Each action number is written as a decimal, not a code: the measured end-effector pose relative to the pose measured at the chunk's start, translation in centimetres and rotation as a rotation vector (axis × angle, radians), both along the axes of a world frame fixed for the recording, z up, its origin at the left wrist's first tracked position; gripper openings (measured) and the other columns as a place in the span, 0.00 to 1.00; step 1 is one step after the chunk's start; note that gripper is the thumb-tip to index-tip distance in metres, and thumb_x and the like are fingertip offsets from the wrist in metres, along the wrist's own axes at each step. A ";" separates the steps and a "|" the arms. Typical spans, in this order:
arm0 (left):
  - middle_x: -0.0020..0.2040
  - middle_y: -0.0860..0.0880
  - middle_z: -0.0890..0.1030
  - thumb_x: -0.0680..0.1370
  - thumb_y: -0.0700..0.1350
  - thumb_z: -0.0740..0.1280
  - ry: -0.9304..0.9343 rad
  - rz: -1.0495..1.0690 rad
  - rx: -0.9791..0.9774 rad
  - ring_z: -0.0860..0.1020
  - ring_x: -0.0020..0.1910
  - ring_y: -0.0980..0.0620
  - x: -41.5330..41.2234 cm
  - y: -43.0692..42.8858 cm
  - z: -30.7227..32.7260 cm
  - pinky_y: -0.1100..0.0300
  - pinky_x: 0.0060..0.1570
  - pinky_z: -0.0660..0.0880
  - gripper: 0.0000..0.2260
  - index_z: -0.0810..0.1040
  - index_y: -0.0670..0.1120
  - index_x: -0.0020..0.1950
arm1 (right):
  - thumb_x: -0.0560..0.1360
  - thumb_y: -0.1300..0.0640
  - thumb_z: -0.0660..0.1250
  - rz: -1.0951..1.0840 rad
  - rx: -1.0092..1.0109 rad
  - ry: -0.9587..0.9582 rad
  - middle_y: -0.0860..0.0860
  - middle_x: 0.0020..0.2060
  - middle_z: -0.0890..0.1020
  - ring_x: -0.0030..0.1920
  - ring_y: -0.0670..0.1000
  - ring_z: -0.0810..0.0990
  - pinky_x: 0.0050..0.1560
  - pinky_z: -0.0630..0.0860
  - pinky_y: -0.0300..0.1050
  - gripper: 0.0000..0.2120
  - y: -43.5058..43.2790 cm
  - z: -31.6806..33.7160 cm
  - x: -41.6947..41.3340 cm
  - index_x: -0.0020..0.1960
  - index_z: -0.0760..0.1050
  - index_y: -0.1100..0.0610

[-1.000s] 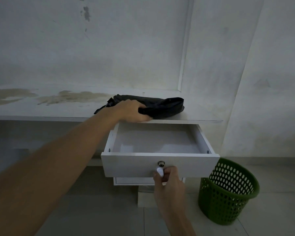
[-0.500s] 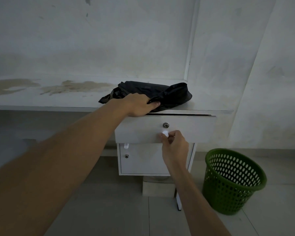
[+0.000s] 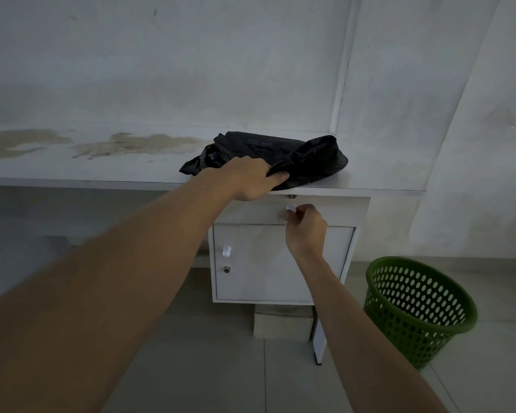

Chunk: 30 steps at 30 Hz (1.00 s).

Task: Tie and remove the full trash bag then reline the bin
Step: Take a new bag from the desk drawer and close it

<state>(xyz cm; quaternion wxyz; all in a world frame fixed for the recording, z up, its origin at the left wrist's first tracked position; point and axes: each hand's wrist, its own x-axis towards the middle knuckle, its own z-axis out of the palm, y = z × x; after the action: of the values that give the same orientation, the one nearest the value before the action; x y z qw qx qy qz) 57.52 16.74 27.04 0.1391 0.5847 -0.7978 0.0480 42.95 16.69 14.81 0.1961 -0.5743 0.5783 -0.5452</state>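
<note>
Black trash bag (image 3: pixel 283 158) lies crumpled on the white desk top (image 3: pixel 379 181), far side of the scene, above the closed drawer (image 3: pixel 334 210). Left hand (image 3: pixel 251 180) rests on the bag's near edge, fingers curled into the film, clutching a fold. Right hand (image 3: pixel 306 228) is closed in a pinch on the small white drawer knob (image 3: pixel 290 207).

Green perforated bin (image 3: pixel 419 311) stands on the floor, right of the cabinet (image 3: pixel 280 263), unlined as far as visible.

Handling judgement: bag is thin, soft film; very light, limp, likely slippery, and would tear on a snag. Best taken by a bunched fold, then at the open hem to spread it over the bin rim. Hem not identifiable in the crumple.

Writing: none legible on bag, bin or desk.
</note>
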 end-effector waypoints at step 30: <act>0.55 0.48 0.82 0.83 0.60 0.51 -0.074 0.122 -0.367 0.80 0.52 0.45 -3.3 5.4 -2.7 0.53 0.48 0.74 0.22 0.75 0.52 0.68 | 0.77 0.41 0.68 0.443 0.038 -0.470 0.47 0.52 0.85 0.47 0.49 0.86 0.49 0.82 0.47 0.20 5.5 0.2 -1.4 0.63 0.76 0.51</act>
<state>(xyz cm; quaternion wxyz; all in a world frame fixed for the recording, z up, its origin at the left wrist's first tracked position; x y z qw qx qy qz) 54.26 22.16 24.29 0.2105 0.5945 -0.7435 0.2224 41.52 22.23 15.00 0.4490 -0.5408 0.3879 -0.5962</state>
